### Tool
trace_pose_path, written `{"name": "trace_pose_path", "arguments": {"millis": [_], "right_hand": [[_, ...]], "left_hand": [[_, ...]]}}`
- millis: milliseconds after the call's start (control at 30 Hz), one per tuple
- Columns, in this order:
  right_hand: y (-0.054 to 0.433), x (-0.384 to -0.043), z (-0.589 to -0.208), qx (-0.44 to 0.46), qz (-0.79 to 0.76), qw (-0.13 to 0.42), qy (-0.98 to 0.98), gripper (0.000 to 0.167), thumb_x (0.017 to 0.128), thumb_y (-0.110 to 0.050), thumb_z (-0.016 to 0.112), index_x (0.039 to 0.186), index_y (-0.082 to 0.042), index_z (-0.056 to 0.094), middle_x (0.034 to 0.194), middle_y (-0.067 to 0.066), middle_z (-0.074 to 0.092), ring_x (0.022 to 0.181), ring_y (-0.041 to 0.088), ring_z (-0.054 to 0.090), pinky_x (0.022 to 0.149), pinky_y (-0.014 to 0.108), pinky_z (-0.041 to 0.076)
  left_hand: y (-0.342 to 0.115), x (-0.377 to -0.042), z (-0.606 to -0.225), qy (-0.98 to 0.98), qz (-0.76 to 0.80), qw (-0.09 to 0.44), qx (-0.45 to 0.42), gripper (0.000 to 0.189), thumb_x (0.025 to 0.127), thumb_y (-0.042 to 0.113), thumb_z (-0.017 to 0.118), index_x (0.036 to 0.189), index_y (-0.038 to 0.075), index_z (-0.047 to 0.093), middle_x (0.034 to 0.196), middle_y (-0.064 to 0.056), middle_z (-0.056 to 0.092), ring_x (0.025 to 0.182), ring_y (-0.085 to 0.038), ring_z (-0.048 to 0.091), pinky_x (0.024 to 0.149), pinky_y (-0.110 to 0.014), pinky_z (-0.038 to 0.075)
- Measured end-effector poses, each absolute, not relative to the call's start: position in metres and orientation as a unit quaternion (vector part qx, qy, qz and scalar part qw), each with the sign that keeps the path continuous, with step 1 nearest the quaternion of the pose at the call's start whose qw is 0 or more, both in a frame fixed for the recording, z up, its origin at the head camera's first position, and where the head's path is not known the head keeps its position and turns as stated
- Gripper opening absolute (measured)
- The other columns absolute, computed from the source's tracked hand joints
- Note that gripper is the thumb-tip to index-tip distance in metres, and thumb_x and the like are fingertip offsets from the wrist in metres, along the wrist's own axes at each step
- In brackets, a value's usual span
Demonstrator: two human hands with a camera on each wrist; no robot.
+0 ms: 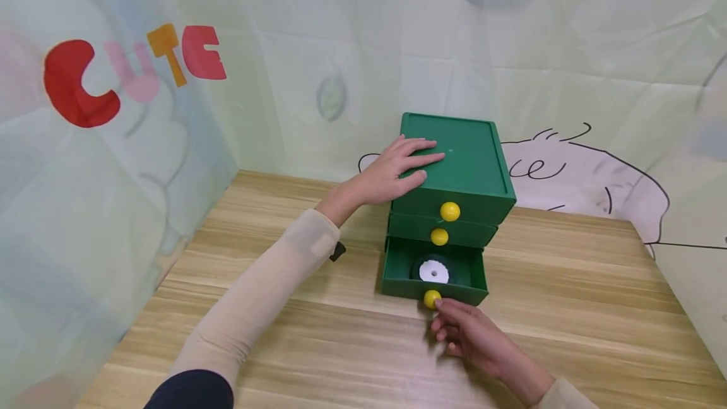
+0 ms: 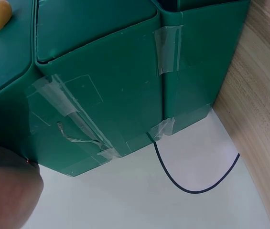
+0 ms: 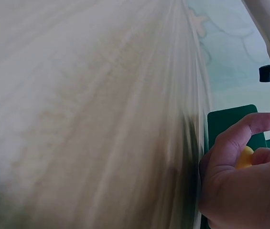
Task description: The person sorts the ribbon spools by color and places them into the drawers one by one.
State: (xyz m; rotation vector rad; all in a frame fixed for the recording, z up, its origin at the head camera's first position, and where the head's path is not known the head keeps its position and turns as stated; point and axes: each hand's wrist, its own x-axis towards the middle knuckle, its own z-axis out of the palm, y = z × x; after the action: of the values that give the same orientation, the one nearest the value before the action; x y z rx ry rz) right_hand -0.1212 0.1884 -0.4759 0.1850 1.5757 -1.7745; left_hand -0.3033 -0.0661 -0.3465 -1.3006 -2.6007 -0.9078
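Observation:
A green three-drawer cabinet (image 1: 460, 156) stands on the wooden table, its bottom drawer (image 1: 392, 279) pulled out. Inside that drawer lies a round dark object with a white face (image 1: 433, 271) and a small grey centre. My left hand (image 1: 392, 172) rests on the cabinet's top at its left edge, fingers spread. With thumb and index finger, my right hand (image 1: 471, 336) pinches the bottom drawer's yellow knob (image 1: 431, 298); the same knob (image 3: 244, 158) shows between those fingers in the right wrist view. The left wrist view shows the cabinet's taped side (image 2: 120, 90) and part of the left hand.
The upper drawers are closed, with a yellow knob (image 1: 450, 211) on the top one and another yellow knob (image 1: 440, 237) below. Printed cloth (image 1: 284, 81) hangs behind and to the left of the wooden table (image 1: 341, 346). A black clip-like piece (image 1: 337, 251) sticks out by the left wrist.

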Motion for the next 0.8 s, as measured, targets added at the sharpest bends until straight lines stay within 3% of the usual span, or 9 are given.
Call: {"name": "trace_pose_path", "arguments": {"millis": [800], "right_hand": [[0.178,-0.143,-0.476,0.084,-0.722,0.322,0.607,0.032,0.114,-0.036,0.051,0.130,-0.010,0.060,0.087,-0.006,0.067,0.080,0.010,0.057,0.065,0.019,0.045]], "left_hand": [[-0.067,-0.303,-0.347,-0.852,-0.300,0.051,-0.426,0.050,0.110,0.025,0.047,0.159,0.011,0.052,0.170,-0.014,0.037,0.160,-0.031,0.024,0.133,-0.041,0.002]]}}
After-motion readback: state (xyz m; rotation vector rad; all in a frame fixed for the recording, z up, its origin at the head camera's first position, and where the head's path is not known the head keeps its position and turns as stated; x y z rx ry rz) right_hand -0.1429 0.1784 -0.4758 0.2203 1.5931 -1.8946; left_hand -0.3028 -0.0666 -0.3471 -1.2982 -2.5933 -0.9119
